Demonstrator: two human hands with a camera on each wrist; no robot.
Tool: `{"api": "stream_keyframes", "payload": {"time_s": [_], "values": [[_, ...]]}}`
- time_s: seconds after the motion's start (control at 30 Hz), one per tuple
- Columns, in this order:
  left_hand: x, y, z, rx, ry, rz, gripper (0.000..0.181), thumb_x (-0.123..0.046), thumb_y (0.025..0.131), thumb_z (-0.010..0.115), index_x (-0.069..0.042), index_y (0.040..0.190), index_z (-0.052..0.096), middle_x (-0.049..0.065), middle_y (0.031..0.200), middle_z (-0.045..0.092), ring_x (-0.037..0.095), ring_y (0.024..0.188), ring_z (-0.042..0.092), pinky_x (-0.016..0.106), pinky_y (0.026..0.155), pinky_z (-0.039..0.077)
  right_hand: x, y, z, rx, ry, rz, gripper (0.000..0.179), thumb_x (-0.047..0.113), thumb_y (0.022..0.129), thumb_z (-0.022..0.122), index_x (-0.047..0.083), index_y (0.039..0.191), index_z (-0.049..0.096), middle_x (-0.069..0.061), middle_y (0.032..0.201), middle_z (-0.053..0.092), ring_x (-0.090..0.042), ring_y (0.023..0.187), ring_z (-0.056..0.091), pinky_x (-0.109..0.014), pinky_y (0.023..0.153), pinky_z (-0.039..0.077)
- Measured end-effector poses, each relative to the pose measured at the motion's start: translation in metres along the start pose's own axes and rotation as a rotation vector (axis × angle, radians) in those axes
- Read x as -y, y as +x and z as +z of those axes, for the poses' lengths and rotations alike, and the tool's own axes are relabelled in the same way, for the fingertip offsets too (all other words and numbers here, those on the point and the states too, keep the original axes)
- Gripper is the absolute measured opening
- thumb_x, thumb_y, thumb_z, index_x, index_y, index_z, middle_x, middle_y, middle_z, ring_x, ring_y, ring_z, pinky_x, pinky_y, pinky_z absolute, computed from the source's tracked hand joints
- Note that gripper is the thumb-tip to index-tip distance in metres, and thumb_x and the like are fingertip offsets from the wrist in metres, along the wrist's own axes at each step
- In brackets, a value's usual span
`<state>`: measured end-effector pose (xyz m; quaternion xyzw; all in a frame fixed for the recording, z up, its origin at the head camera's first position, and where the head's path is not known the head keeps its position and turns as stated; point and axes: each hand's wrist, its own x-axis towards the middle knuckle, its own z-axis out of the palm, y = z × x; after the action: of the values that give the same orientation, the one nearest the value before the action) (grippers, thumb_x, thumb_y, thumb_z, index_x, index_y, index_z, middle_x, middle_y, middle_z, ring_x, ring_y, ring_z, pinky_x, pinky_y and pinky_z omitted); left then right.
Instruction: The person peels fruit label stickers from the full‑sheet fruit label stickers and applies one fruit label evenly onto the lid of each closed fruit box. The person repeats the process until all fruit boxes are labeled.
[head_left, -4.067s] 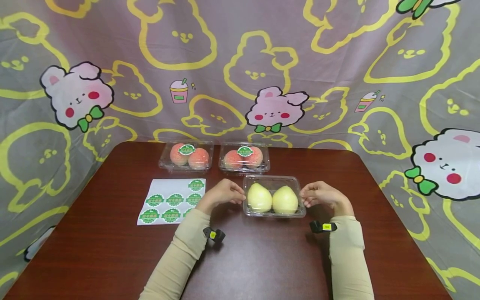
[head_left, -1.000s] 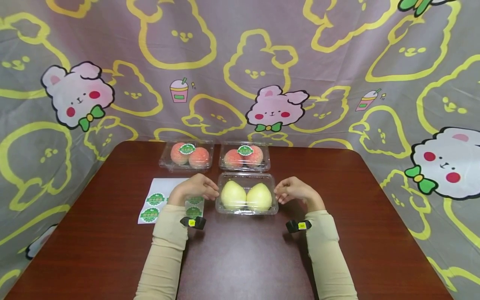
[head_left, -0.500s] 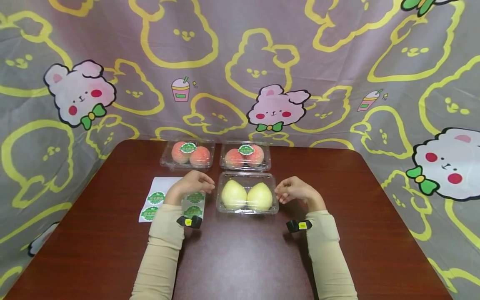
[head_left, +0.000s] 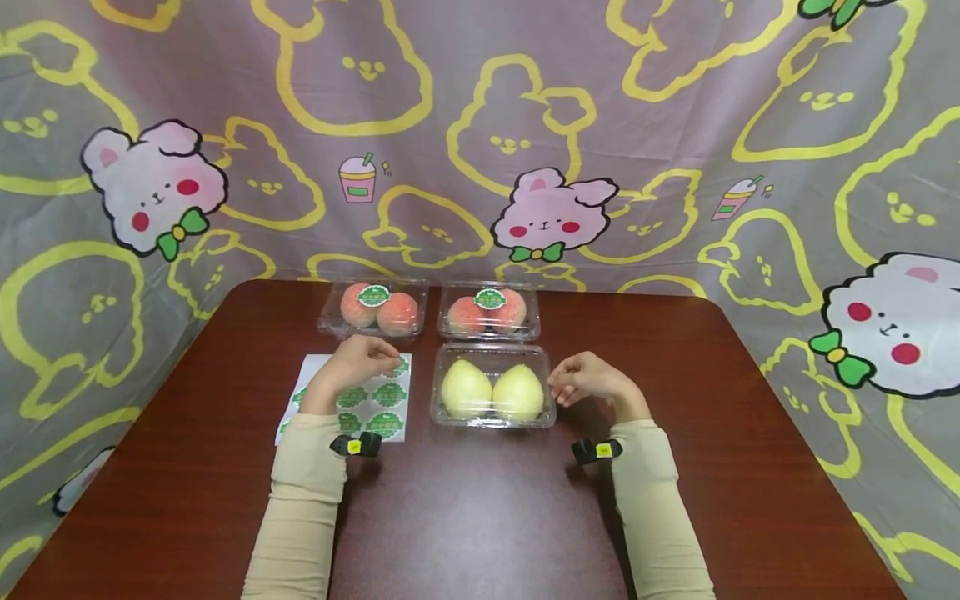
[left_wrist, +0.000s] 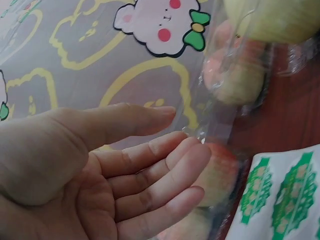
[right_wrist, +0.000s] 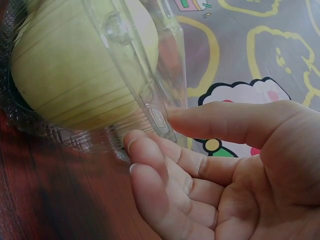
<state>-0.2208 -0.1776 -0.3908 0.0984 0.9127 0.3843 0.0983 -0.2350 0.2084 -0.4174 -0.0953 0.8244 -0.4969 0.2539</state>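
A clear plastic clamshell box (head_left: 457, 421) holding two pale yellow pears (head_left: 519, 393) sits near the middle of the table. At its right end is my right hand (head_left: 596, 382). In the right wrist view, the thumb (right_wrist: 215, 120) and curled fingers lie on either side of the box's rim corner (right_wrist: 159, 120). My left hand (head_left: 351, 368) is over a white sheet (head_left: 405, 421) of green round stickers, part of which it hides. In the left wrist view this hand's fingers (left_wrist: 160, 185) are loosely bent, with nothing between them and the thumb.
Behind stand two more clear boxes, the left peach box (head_left: 330, 325) and right peach box (head_left: 531, 321), each with two peaches and a green sticker on the lid. A patterned curtain (head_left: 420, 108) borders the brown table (head_left: 480, 517) at the back and sides.
The pear box has moved left across the table with both hands since the oldest frame. Then my left hand has drawn away leftward over the sticker sheet; the right stays at the box.
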Motion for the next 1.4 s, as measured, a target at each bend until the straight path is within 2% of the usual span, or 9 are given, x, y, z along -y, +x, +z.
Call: {"api": "stream_keyframes", "payload": {"time_s": [0.1, 0.33, 0.57, 0.8, 1.03, 1.17, 1.4], "values": [[0.001, -0.004, -0.007, -0.018, 0.023, -0.001, 0.029, -0.018, 0.093, 0.06, 0.005, 0.109, 0.066, 0.021, 0.099, 0.073, 0.032, 0.092, 0.068, 0.03, 0.072, 0.051, 0.001, 0.0, 0.0, 0.001, -0.001, -0.004, 0.026, 0.005, 0.092, 0.059, -0.017, 0.105, 0.059, -0.004, 0.072, 0.066, -0.009, 0.061, 0.063, -0.025, 0.064, 0.058], [0.006, -0.011, -0.018, -0.036, 0.038, -0.067, 0.03, -0.02, 0.094, 0.06, 0.004, 0.111, 0.066, 0.022, 0.103, 0.071, 0.032, 0.096, 0.066, 0.032, 0.074, 0.051, 0.001, 0.0, 0.0, 0.0, -0.002, -0.002, 0.027, 0.005, 0.092, 0.058, -0.018, 0.106, 0.059, -0.004, 0.072, 0.066, -0.009, 0.062, 0.063, -0.026, 0.064, 0.058], [0.016, -0.014, -0.024, -0.05, 0.04, -0.129, 0.031, -0.021, 0.094, 0.06, 0.004, 0.111, 0.066, 0.023, 0.105, 0.07, 0.032, 0.097, 0.064, 0.035, 0.078, 0.048, 0.0, 0.0, 0.0, 0.0, -0.001, -0.007, 0.027, 0.006, 0.092, 0.059, -0.018, 0.106, 0.059, -0.004, 0.073, 0.066, -0.009, 0.062, 0.063, -0.026, 0.064, 0.059], [0.025, -0.018, -0.027, -0.085, 0.058, -0.198, 0.033, -0.022, 0.093, 0.061, 0.005, 0.112, 0.066, 0.025, 0.11, 0.067, 0.031, 0.095, 0.062, 0.036, 0.076, 0.049, 0.0, 0.0, 0.0, -0.004, -0.002, -0.005, 0.028, 0.006, 0.092, 0.059, -0.018, 0.107, 0.059, -0.004, 0.073, 0.066, -0.009, 0.062, 0.063, -0.026, 0.065, 0.059], [0.038, -0.024, -0.03, -0.142, 0.08, -0.359, 0.04, -0.024, 0.092, 0.062, 0.008, 0.117, 0.062, 0.029, 0.117, 0.062, 0.034, 0.097, 0.059, 0.043, 0.079, 0.05, 0.001, -0.001, 0.0, -0.004, 0.0, -0.001, 0.028, 0.006, 0.092, 0.058, -0.018, 0.107, 0.059, -0.004, 0.073, 0.066, -0.009, 0.061, 0.063, -0.025, 0.064, 0.059], [0.045, -0.026, -0.032, -0.215, 0.118, -0.436, 0.045, -0.026, 0.09, 0.064, 0.009, 0.118, 0.061, 0.032, 0.121, 0.06, 0.039, 0.099, 0.058, 0.048, 0.079, 0.05, 0.002, -0.001, 0.0, -0.003, 0.002, -0.003, 0.028, 0.006, 0.092, 0.058, -0.018, 0.107, 0.059, -0.005, 0.073, 0.067, -0.008, 0.061, 0.063, -0.025, 0.064, 0.058], [0.061, -0.029, -0.032, -0.294, 0.185, -0.524, 0.047, -0.028, 0.087, 0.067, 0.01, 0.114, 0.062, 0.031, 0.114, 0.063, 0.033, 0.086, 0.056, 0.039, 0.065, 0.045, 0.001, -0.002, 0.0, -0.005, -0.004, -0.005, 0.027, 0.006, 0.092, 0.058, -0.017, 0.106, 0.059, -0.007, 0.075, 0.067, -0.009, 0.061, 0.063, -0.026, 0.065, 0.059]]}}
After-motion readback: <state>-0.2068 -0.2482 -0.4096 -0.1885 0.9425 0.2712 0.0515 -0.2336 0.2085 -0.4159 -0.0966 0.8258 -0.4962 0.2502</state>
